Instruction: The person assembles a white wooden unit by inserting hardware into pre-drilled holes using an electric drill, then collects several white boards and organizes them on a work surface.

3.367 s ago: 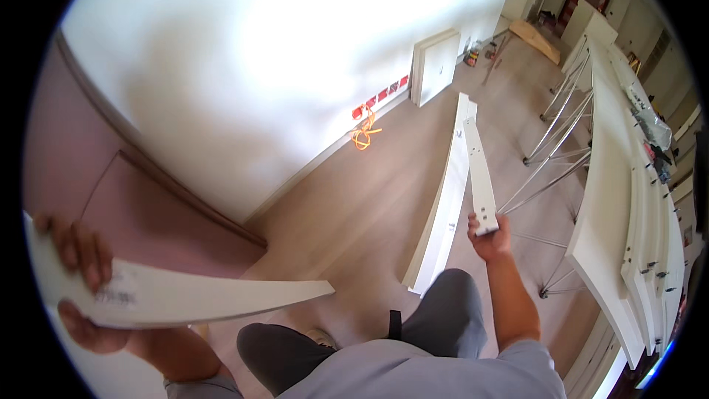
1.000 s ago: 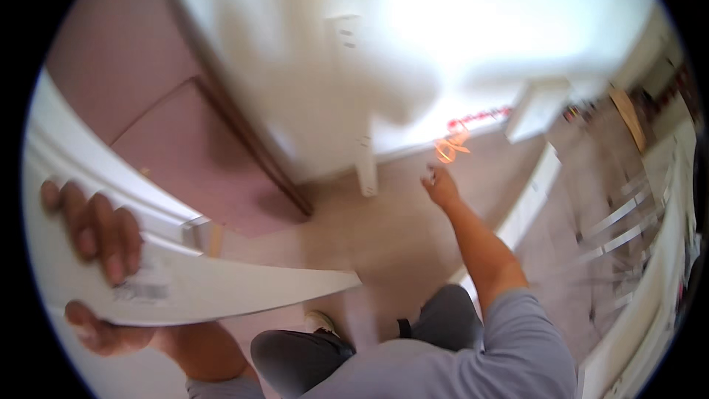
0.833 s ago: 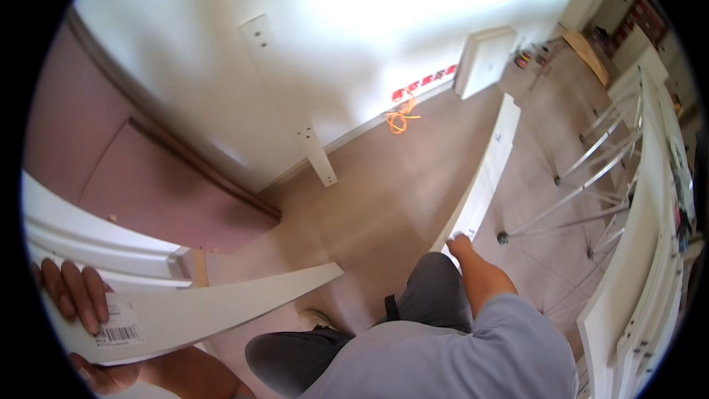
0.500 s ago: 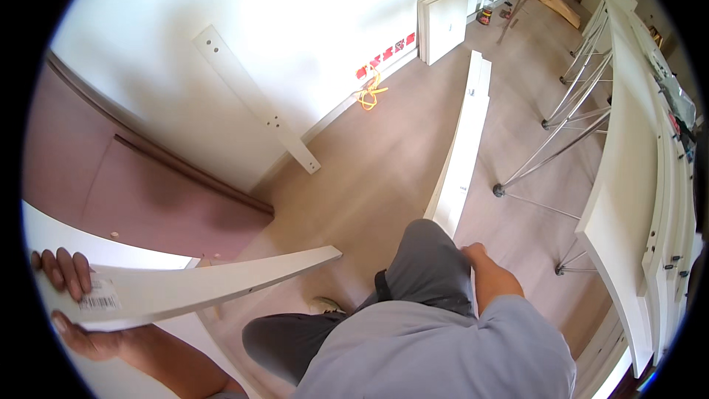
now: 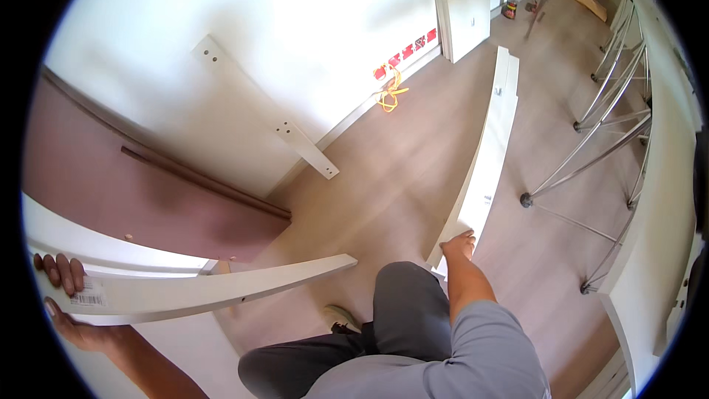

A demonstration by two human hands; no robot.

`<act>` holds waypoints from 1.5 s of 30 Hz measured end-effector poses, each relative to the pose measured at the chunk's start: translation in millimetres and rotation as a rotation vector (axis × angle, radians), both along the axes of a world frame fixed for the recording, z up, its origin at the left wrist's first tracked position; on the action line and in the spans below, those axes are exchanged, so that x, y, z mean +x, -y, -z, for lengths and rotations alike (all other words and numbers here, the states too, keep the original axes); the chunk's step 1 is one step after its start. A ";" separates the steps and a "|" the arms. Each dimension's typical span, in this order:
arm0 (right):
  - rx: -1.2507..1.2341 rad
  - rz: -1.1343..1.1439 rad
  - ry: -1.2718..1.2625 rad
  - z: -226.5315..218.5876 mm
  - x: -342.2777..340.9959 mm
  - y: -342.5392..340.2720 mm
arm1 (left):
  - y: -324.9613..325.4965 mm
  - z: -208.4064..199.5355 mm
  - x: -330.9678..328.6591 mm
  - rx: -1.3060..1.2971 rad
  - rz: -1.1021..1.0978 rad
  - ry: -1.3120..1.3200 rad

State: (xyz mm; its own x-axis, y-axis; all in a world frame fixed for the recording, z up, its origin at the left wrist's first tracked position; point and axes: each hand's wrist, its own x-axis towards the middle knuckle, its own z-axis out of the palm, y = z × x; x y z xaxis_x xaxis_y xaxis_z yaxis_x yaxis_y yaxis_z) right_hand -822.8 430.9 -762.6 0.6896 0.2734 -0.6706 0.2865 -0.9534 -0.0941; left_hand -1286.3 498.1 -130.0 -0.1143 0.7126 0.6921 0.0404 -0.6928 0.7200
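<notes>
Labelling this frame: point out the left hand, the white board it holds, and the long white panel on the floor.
left hand (image 5: 63, 303): head view, on the fingers and palm.
white board (image 5: 221, 290): head view, mid-length of its face.
long white panel (image 5: 491, 144): head view, middle of its top face.

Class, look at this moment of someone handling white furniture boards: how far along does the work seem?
Looks done: one white drilled board leans on the wall. In hand: the left hand grips a curved white panel with a sticker, and the right hand rests on the near end of a long white board lying on the floor. Left: that board is not yet raised, and flat white panels lean unused farther off.
</notes>
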 end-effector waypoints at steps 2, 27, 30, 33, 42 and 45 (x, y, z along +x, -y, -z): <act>0.080 0.085 -0.056 1.5 2.5 5.9 | -1.2 -1.9 4.4 -0.012 -0.019 0.039; 1.144 0.459 -0.631 -137.3 99.8 86.3 | -27.9 2.8 32.1 0.129 -0.115 0.009; 1.262 0.394 -0.634 -163.0 99.8 71.0 | -27.1 3.9 31.2 0.173 -0.103 -0.043; 1.381 0.323 -0.589 -183.9 75.5 50.4 | -28.1 3.7 33.6 0.171 -0.203 -0.020; 1.500 -0.033 -0.541 -231.2 17.0 -8.7 | -17.9 -0.9 36.8 0.137 -0.095 0.041; 1.713 0.104 -0.740 -309.4 28.9 -57.2 | -29.7 13.9 27.6 0.059 -0.084 0.131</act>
